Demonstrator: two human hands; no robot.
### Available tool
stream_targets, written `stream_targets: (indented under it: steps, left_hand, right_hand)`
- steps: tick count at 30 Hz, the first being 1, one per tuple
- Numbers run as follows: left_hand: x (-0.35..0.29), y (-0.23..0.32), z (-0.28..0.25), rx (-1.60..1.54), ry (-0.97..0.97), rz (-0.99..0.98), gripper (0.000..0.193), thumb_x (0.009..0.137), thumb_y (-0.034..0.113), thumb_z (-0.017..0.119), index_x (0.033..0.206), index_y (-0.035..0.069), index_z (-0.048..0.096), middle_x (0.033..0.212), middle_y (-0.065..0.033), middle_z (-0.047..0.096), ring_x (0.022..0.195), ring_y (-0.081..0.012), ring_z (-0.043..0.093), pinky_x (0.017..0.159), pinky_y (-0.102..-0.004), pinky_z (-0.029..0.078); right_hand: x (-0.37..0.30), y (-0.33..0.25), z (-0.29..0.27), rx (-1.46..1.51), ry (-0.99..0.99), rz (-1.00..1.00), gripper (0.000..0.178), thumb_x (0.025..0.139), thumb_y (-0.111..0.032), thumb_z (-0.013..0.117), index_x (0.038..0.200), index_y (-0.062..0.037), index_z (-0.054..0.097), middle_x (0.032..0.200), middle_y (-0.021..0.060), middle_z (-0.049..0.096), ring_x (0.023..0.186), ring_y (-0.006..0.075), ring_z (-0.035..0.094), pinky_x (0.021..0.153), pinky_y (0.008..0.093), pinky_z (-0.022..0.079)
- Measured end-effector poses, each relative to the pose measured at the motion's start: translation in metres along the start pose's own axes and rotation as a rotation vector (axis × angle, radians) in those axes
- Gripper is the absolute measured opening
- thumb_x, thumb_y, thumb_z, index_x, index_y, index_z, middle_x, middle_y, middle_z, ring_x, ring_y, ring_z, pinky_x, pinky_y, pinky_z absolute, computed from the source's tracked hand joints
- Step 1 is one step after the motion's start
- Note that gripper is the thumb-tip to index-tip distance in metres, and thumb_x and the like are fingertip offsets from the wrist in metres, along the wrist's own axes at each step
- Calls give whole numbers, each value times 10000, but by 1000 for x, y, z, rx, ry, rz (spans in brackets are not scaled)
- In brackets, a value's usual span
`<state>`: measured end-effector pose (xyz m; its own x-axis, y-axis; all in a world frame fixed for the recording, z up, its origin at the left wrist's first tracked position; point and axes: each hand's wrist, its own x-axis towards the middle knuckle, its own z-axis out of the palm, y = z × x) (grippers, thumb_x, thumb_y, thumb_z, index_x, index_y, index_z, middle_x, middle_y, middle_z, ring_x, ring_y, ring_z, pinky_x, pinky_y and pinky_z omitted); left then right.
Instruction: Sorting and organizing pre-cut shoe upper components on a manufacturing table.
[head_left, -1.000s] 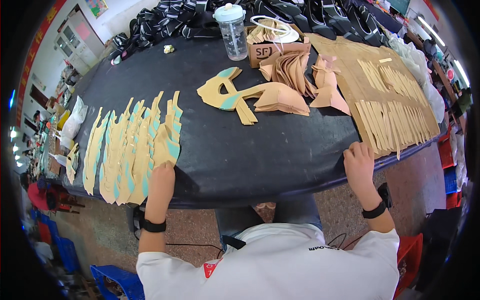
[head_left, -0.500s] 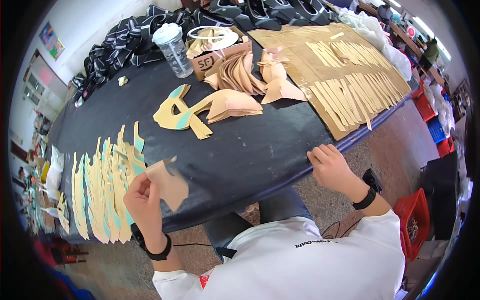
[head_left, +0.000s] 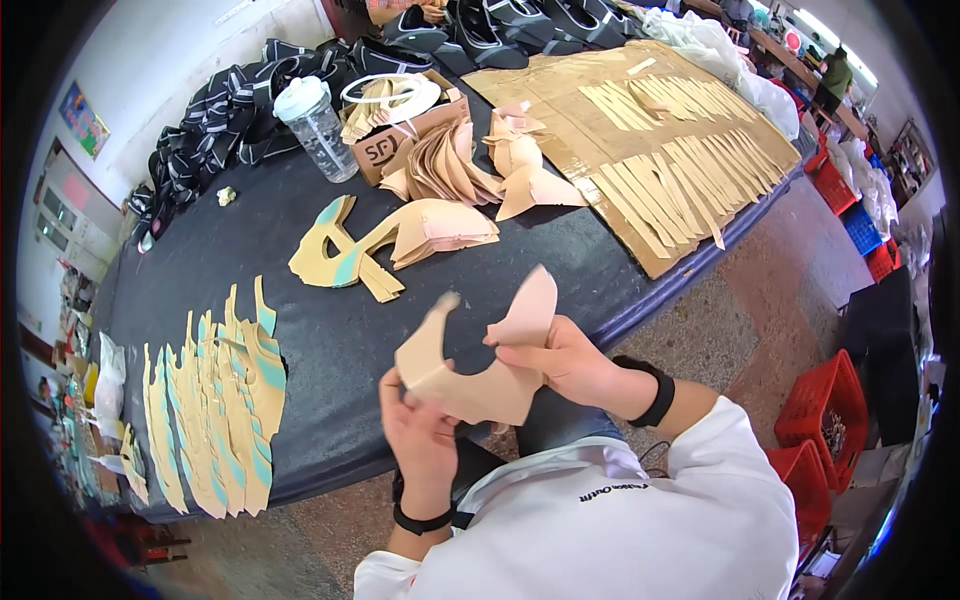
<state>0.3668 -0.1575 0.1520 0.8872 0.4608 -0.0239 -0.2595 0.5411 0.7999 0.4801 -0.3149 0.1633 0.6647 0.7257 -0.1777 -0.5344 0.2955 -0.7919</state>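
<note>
Just over the table's front edge I hold a curved, U-shaped cut piece of tan and pinkish sheet material (head_left: 470,393), like a shoe-upper piece. My left hand (head_left: 420,438) pinches its lower left part. My right hand (head_left: 575,372) grips its right side, thumb on top, below the pink raised end. The piece is tilted and slightly blurred on the left. To the left, a row of overlapping tan pieces with turquoise patches (head_left: 215,420) lies on the dark table (head_left: 330,400). Beyond my hands lie a tan-and-turquoise stack (head_left: 330,255) and a stack of pinkish curved pieces (head_left: 445,230).
A cardboard sheet with tan strips (head_left: 650,250) covers the table's right side. At the back stand a clear lidded bottle (head_left: 325,140), a cardboard box (head_left: 430,120) with a fan of pieces (head_left: 445,165), and piled black shoe parts (head_left: 210,115). Red crates (head_left: 820,410) stand right.
My left hand has moved right with the piece. My right hand has left the table's right edge and come inward to grip it. The view has shifted slightly.
</note>
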Motion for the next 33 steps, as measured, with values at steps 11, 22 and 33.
stream_targets:
  steps: [11, 22, 33]
  left_hand:
    - [4, 1, -56, 1735, 504, 286, 504, 726, 165, 723, 1145, 36, 474, 1252, -174, 462, 1209, -337, 385, 951, -478, 325]
    - [20, 35, -13, 766, -172, 183, 351, 872, 51, 571, 1207, 5, 477, 1170, -129, 566, 1078, -213, 557, 924, -330, 421]
    - [38, -2, 12, 196, -191, -327, 327, 970, 125, 482, 1199, -109, 505, 1115, -196, 620, 991, -227, 641, 877, -308, 522]
  right_hand:
    - [40, -64, -86, -2202, 809, -497, 34, 764, -25, 560, 746, -44, 582, 778, 119, 598, 750, 267, 615, 633, 366, 525]
    - [53, -90, -123, -1731, 754, -599, 86, 728, -106, 635, 732, -21, 649, 686, 152, 630, 674, 291, 633, 609, 374, 515]
    - [11, -23, 10, -641, -113, 105, 122, 823, -33, 648, 890, 66, 623, 825, 104, 669, 755, 128, 652, 671, 251, 549]
